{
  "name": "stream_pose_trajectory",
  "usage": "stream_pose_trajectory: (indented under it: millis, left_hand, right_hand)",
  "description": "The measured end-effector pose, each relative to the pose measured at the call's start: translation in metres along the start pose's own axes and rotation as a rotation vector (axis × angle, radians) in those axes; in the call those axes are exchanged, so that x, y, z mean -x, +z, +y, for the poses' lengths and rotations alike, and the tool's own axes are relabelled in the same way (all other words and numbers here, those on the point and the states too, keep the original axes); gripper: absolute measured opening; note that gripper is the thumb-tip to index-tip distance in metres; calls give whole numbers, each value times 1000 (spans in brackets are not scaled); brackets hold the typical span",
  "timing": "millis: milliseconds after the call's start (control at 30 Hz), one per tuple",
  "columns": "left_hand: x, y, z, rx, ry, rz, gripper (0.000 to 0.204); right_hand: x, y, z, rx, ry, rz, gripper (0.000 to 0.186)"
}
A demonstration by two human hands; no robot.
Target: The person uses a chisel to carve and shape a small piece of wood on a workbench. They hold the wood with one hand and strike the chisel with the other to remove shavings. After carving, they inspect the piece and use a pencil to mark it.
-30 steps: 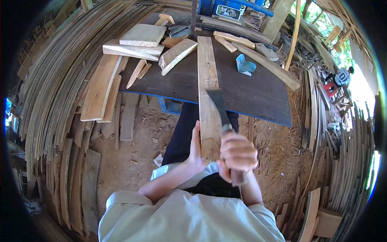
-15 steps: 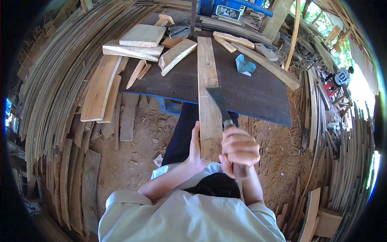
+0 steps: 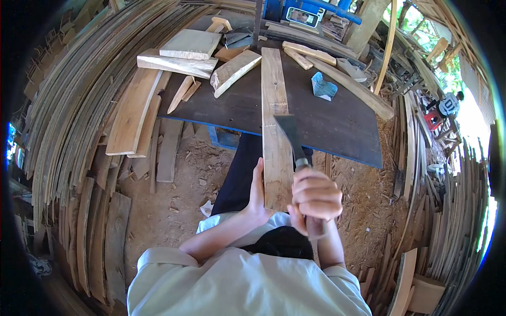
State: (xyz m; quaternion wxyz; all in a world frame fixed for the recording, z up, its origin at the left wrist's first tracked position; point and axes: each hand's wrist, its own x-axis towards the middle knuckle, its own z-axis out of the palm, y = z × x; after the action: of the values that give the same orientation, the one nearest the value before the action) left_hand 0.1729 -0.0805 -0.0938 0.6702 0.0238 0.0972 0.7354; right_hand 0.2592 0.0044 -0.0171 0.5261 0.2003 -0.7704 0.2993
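Note:
My right hand (image 3: pixel 316 199) is closed round the wooden handle of a machete (image 3: pixel 289 136) with a broad dark blade. The blade lies over the right edge of a long wooden board (image 3: pixel 274 87), its tip pointing away from me. Whether it cuts into the wood or only rests there, I cannot tell. The board's far end lies on a dark tabletop (image 3: pixel 221 113), and its near end reaches my lap. At that near end my left hand (image 3: pixel 257 200) grips the board, with the fingers along its left side and partly hidden beneath it.
Cut wood blocks (image 3: pixel 192 43) and pointed offcuts lie on the tabletop's left. A blue crumpled sheet (image 3: pixel 323 87) and a long curved piece of wood (image 3: pixel 363 95) lie right. A phone (image 3: pixel 303 17) stands beyond. Stacked planks (image 3: pixel 79 95) flank me; a person (image 3: pixel 449 104) sits far right.
The whole view has shifted slightly. The machete blade sits a little further right on the board; both hands keep their hold.

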Motion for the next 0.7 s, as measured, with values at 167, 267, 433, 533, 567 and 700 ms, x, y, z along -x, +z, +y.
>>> stream_pose_trajectory:
  millis: [167,267,433,533,567,700]
  left_hand:
    - [4,16,4,-27,17,87,59]
    - [3,4,1,96,7,-49,59]
    - [1,5,5,-19,-22,105,72]
    - [-2,0,5,49,-88,15,76]
    - [-3,-5,5,114,-117,-66,76]
    - [-5,-12,4,36,-106,-126,73]
  right_hand:
    - [-7,4,27,78,45,-4,23]
    - [-1,13,20,115,35,-17,22]
    - [6,7,-13,113,82,31,23]
    - [10,3,-24,65,89,107,28]
    - [8,1,-30,46,97,116,26]
    - [4,-2,-50,-35,88,75,24]
